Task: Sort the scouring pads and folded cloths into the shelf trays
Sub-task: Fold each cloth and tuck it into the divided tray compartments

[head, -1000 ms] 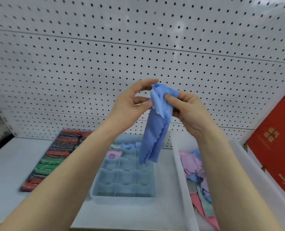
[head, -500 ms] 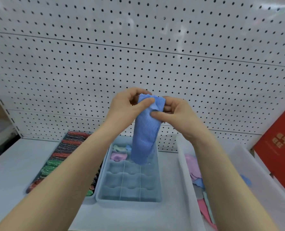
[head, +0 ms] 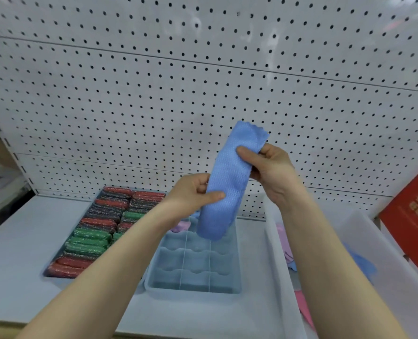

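I hold a blue cloth [head: 230, 182], folded into a long narrow strip, tilted in the air above the shelf. My right hand [head: 269, 165] pinches it near its upper end. My left hand [head: 194, 193] grips it lower down, thumb across the front. Below it lies a pale blue divided tray [head: 195, 280]; a pink folded cloth [head: 182, 226] shows in a back compartment, partly hidden by my left arm. To the left, a tray of red, green and dark scouring pads [head: 100, 228] is filled in two rows.
A white bin [head: 280, 263] on the right holds loose pink and blue cloths [head: 362, 263]. A red box [head: 413, 216] leans at the far right. White pegboard [head: 154, 94] forms the back wall. The grey shelf [head: 14, 253] runs to the left.
My left hand slid down from the cloth's top to its lower half. My right hand kept the upper end, and the strip now tilts with its top leaning right.
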Motion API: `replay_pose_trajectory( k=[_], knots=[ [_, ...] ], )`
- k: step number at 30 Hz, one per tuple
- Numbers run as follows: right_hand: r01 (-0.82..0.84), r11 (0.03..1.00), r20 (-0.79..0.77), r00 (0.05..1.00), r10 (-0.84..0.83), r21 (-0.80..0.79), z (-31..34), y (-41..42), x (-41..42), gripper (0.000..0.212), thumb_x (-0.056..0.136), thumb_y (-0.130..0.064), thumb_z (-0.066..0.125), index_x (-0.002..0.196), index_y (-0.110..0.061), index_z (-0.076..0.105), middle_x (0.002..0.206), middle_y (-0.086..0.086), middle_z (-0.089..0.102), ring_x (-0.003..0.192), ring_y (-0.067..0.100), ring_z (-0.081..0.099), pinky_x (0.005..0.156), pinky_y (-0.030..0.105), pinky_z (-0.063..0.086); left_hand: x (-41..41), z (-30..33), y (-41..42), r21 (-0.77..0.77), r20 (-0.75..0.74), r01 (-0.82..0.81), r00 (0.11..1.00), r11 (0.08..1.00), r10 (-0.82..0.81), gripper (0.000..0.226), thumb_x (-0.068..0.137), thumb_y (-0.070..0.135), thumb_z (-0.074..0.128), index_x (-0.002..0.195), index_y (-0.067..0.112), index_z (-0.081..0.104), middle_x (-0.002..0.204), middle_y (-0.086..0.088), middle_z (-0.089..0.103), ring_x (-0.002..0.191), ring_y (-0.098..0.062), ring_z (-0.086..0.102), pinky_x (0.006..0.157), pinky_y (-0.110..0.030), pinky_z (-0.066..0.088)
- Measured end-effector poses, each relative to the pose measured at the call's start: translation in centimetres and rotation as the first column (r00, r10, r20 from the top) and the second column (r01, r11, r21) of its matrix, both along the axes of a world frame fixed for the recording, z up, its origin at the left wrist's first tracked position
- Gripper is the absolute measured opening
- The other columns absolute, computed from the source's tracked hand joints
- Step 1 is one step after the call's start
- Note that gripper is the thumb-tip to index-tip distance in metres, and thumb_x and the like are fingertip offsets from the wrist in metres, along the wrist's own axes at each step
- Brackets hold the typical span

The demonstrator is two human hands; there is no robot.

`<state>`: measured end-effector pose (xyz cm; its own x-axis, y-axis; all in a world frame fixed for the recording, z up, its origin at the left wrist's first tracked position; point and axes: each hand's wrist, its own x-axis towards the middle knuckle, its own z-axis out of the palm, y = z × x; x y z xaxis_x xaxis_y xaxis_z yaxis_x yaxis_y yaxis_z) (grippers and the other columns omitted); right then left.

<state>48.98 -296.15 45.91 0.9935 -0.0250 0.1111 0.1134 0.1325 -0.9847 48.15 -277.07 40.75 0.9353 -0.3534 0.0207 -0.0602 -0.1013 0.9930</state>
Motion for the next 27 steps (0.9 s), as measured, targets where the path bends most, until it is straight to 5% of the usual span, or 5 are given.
replay_pose_trajectory(
  k=[5,13,20,27],
  knots=[
    [-0.005,0.996,0.003,1.000,0.005,-0.088,-0.1,-0.7,0.5,0.014,0.087,-0.010,0.073,0.100,-0.008,0.071,0.093,0.006,0.077,0.087,0.022,0.075,0.069,0.026,0.058,-0.3,-0.6,-0.2,-0.105,-0.057,0.009,0.998,0.994,-0.015,0.021,0.093,0.019,0.065,0.114,0.016,0.064,0.097,-0.004,0.076,0.093,-0.016,0.073,0.071,-0.020,0.056],
    [-0.217,0.939,-0.129,0.974,0.188,-0.266,-1.3,-0.6,0.1,0.032,0.087,-0.036,0.072,0.112,-0.016,0.071,0.105,0.002,0.076,0.097,0.019,0.073,0.076,0.027,0.058,1.1,1.1,-0.9,-0.132,-0.063,-0.193,0.981,0.972,0.186,0.007,0.089,0.009,0.068,0.096,0.009,0.070,0.091,-0.012,0.075,0.078,-0.019,0.073,0.068,-0.030,0.061],
    [-0.176,0.962,-0.120,0.981,0.153,-0.208,-3.0,-0.8,-0.6,0.026,0.094,-0.003,0.060,0.115,-0.014,0.071,0.102,0.011,0.076,0.089,0.022,0.073,0.075,0.032,0.059,1.6,1.2,-0.5,-0.125,-0.052,-0.180,0.983,0.976,0.175,0.016,0.087,-0.001,0.067,0.099,0.010,0.070,0.091,-0.008,0.074,0.080,-0.015,0.072,0.068,-0.023,0.058],
    [-0.102,0.978,0.140,0.982,0.128,-0.181,-1.3,-0.2,-0.7,0.059,0.081,0.023,0.037,0.068,-0.018,0.078,0.101,0.002,0.074,0.093,0.019,0.069,0.078,0.025,0.054,1.8,2.7,-0.8,-0.223,0.211,-0.206,0.944,0.953,0.254,0.050,0.081,-0.022,0.049,0.060,0.016,0.074,0.090,0.011,0.073,0.080,-0.007,0.067,0.070,-0.015,0.051]
  ],
)
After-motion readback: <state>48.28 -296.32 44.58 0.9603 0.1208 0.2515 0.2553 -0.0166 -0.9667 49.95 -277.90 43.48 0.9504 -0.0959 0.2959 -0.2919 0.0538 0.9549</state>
